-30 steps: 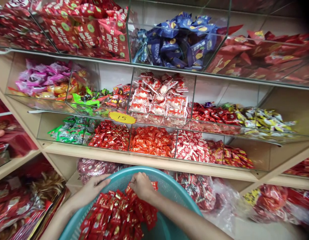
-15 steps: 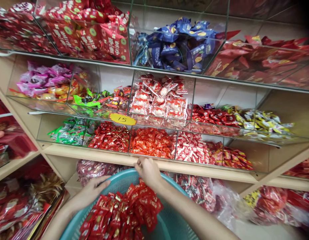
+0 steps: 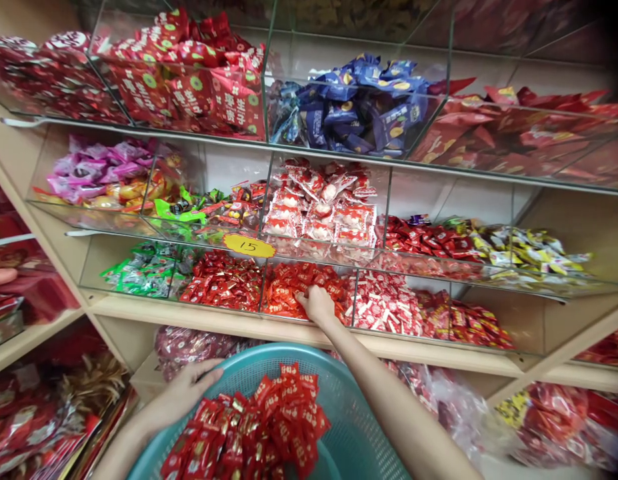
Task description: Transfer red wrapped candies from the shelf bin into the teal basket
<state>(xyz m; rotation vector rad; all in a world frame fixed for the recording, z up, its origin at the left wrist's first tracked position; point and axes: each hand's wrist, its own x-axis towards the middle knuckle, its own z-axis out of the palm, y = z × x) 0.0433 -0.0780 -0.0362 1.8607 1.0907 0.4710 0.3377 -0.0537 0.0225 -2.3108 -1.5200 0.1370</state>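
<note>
My left hand [image 3: 191, 387] is closed on the left rim of a teal plastic basket [image 3: 361, 390], thumb over the edge. Inside the basket lies a heap of red wrapped candies [image 3: 249, 433], some with gold print. My right hand [image 3: 319, 305] reaches across the basket into a clear bin of orange-red wrapped candies [image 3: 283, 290] on the lowest displayed shelf. Its fingers are curled down at the candies, and whatever lies in them is hidden.
Clear dividers separate neighbouring bins of red candies [image 3: 223, 283] and pink-white candies [image 3: 386, 303]. A wooden shelf edge [image 3: 189, 319] runs just beyond the basket. Higher up are a yellow price tag [image 3: 249, 246] and blue packets [image 3: 359, 107]. Bagged goods [image 3: 199, 347] sit under the shelf.
My right hand has moved from the shelf edge above the basket's far rim up into the orange-red candies. My left hand stays on the basket rim. The view has shifted slightly.
</note>
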